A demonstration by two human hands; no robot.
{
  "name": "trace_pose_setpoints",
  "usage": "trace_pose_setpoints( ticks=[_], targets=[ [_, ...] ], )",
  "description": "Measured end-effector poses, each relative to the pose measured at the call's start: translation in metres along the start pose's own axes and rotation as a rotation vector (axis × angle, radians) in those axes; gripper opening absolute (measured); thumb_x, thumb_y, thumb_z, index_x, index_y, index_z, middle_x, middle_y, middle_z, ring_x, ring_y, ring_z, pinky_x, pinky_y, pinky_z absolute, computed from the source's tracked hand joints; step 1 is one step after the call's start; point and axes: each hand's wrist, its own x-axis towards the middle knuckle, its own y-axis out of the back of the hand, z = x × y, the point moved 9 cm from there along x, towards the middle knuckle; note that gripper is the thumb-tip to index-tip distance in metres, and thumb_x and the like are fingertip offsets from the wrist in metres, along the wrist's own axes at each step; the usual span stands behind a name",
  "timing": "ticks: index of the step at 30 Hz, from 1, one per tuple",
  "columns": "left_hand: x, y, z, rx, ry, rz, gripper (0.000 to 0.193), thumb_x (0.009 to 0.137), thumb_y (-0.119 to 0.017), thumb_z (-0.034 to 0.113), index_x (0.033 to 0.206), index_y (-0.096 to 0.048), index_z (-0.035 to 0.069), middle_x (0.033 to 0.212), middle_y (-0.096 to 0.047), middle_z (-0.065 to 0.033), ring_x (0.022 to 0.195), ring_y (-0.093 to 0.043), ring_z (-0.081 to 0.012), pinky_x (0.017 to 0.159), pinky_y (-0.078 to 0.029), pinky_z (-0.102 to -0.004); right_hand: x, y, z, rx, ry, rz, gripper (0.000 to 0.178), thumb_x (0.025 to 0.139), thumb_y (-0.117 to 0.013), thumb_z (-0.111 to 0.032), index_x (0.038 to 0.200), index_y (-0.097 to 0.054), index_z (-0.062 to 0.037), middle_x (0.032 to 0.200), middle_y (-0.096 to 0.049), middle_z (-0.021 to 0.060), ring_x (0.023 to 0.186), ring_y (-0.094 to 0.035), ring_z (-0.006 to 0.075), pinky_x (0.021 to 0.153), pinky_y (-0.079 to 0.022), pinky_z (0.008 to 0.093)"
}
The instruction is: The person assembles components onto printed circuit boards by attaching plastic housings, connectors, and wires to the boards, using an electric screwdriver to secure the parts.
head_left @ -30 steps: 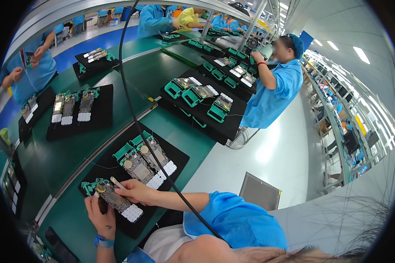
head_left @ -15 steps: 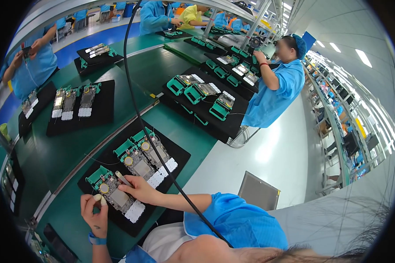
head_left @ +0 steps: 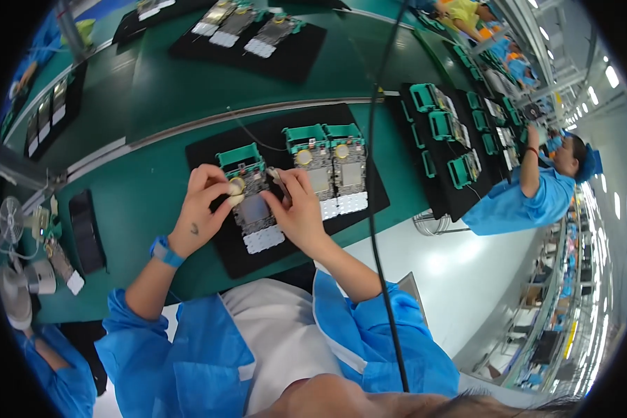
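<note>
A grey circuit board (head_left: 256,210) with a green plastic frame (head_left: 240,157) at its far end and a white perforated strip (head_left: 264,239) at its near end lies on a black mat (head_left: 223,245). My left hand (head_left: 205,209), with pale finger cots on thumb and forefinger, pinches beside the board's round yellow-rimmed part (head_left: 237,184); anything between the fingertips is hidden. My right hand (head_left: 301,209) is closed round a slim pen-like tool (head_left: 276,177) at the board's right side. Two similar boards (head_left: 318,179) (head_left: 350,173) stand to the right on the mat.
A black cable (head_left: 373,230) hangs across the view. At left lie a dark phone-like slab (head_left: 87,230) and a small fan (head_left: 12,221). More boards on mats (head_left: 289,52) stand beyond a metal rail (head_left: 181,129). A co-worker (head_left: 529,191) works at right.
The view has swung left and down, so the bench appears turned and my forearms show more. My left fingertips have moved closer to the round part. My right hand keeps the tool.
</note>
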Motion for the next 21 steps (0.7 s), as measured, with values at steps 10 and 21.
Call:
trace_pose_setpoints(
  ticks=[10,21],
  targets=[
    [0.002,0.003,0.01,0.045,-0.015,-0.021,0.026,0.07,-0.066,-0.009,0.093,-0.057,-0.002,0.102,-0.047,-0.01,0.096,-0.047,-0.0275,0.082,-0.045,-0.0339,0.0,-0.027,-0.024,-0.26,0.422,-0.112,0.019,0.078,-0.067,-0.003,0.096,-0.064,-0.0062,0.092,-0.055,0.0037,0.063,-0.062,0.0169,0.048,-0.047,0.0296],
    [0.018,0.001,0.018,0.135,-0.011,-0.084,0.021,0.063,-0.07,-0.003,0.08,-0.058,-0.001,0.102,-0.045,-0.0097,0.098,-0.044,-0.0269,0.08,-0.044,-0.0326,0.008,-0.003,0.008,-0.025,-0.073,-0.146,0.021,0.093,-0.055,-0.01,0.112,-0.057,-0.0012,0.099,-0.053,0.0144,0.074,-0.058,0.029,0.063,-0.047,0.0371]
  ],
)
